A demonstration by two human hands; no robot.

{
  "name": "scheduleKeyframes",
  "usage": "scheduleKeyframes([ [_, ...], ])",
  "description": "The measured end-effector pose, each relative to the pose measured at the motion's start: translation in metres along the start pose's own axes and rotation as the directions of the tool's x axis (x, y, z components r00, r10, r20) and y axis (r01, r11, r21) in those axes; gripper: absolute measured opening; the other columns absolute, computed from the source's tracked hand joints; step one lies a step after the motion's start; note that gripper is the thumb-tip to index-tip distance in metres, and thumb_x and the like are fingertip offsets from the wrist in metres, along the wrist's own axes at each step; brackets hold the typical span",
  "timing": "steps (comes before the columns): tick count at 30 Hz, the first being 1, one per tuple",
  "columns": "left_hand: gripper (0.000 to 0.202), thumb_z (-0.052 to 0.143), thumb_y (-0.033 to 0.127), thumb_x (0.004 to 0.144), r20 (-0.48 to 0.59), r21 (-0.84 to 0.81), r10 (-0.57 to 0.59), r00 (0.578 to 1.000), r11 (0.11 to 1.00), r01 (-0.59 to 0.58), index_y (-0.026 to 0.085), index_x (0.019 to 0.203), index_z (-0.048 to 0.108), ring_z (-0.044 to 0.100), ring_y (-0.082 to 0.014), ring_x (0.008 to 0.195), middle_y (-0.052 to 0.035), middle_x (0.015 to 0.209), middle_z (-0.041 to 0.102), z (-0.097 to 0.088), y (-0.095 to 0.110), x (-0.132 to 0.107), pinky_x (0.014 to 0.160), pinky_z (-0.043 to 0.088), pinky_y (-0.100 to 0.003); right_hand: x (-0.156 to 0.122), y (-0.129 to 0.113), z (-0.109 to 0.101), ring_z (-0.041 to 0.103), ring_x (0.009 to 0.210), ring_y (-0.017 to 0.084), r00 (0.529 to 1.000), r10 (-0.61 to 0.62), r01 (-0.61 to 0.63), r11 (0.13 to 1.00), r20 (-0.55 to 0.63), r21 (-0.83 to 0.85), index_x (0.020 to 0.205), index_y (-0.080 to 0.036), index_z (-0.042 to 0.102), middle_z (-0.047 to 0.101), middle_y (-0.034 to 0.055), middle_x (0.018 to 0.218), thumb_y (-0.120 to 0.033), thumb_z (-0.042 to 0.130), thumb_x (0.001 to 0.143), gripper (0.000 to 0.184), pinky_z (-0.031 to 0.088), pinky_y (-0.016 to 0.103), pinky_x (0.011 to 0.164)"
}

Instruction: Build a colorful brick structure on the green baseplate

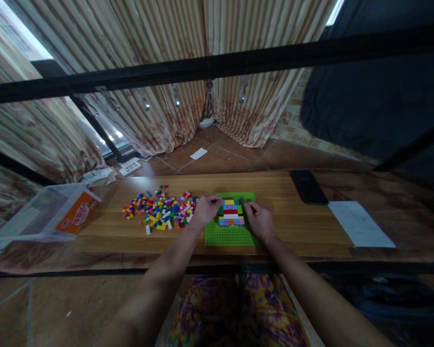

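A small brick block, layered in yellow, red, blue and lilac, is seated on a green baseplate on the wooden counter. It lies directly between the fingers of both hands. The left hand is set against the block's left edge and the right hand against its right edge. On each hand the fingers are curled inward and touch the block. Whether a single brick is pinched under them cannot be told, since the tips are hidden by the knuckles.

Judged from this hold, the work is best done with pressure straight down, so that the studs are met squarely and the layers are not sheared sideways. The baseplate is best pinned flat by the heels of both hands, as its near part lies bare and could lift. Equal force from both sides would stop the block being pushed askew.

A heap of loose bricks is spread just outside the left fingers, within easy reach. A dark phone and a white sheet lie well beyond the right fingers.
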State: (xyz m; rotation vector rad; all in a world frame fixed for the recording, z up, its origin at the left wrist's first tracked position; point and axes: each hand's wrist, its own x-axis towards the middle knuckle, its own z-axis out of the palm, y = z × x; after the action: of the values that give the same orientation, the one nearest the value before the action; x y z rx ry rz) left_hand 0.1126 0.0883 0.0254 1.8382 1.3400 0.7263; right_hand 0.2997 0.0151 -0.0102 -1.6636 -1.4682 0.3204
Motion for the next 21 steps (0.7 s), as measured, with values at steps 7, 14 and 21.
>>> scheduleKeyframes([
  [7, 0.013, 0.065, 0.020, 0.072, 0.001, -0.049, -0.127, 0.992, 0.991, 0.127, 0.018, 0.077, 0.077, 0.065, -0.0142, 0.072, -0.0004, 0.073, 0.073, 0.001, -0.005, 0.014, 0.069, 0.048, -0.023, 0.000, 0.000, 0.001, 0.063, 0.075, 0.021, 1.000, 0.004, -0.004, 1.000, 0.004, -0.021, 0.078, -0.021, 0.068, 0.070, 0.0077, 0.080, -0.040, 0.043, 0.091, 0.034, 0.046, 0.031, 0.073],
  [14, 0.012, 0.065, 0.017, 0.070, -0.031, -0.053, -0.134, 0.991, 0.990, 0.132, 0.019, 0.074, 0.076, 0.064, -0.0131, 0.071, 0.0005, 0.071, 0.072, 0.006, -0.005, 0.016, 0.069, 0.049, -0.023, 0.001, 0.003, 0.002, 0.063, 0.075, 0.021, 1.000, -0.010, 0.010, 0.999, 0.012, -0.041, 0.077, -0.020, 0.068, 0.070, 0.0080, 0.081, -0.040, 0.043, 0.091, 0.035, 0.045, 0.031, 0.073],
  [21, 0.014, 0.062, 0.017, 0.072, -0.067, 0.004, -0.089, 0.994, 0.996, 0.089, 0.019, 0.072, 0.075, 0.065, -0.0149, 0.072, -0.0004, 0.069, 0.072, 0.006, 0.003, 0.010, 0.071, 0.050, -0.024, 0.000, 0.003, 0.002, 0.064, 0.075, 0.022, 1.000, -0.008, 0.009, 0.999, 0.017, -0.031, 0.079, -0.020, 0.069, 0.070, 0.0083, 0.080, -0.042, 0.042, 0.090, 0.037, 0.046, 0.032, 0.072],
])
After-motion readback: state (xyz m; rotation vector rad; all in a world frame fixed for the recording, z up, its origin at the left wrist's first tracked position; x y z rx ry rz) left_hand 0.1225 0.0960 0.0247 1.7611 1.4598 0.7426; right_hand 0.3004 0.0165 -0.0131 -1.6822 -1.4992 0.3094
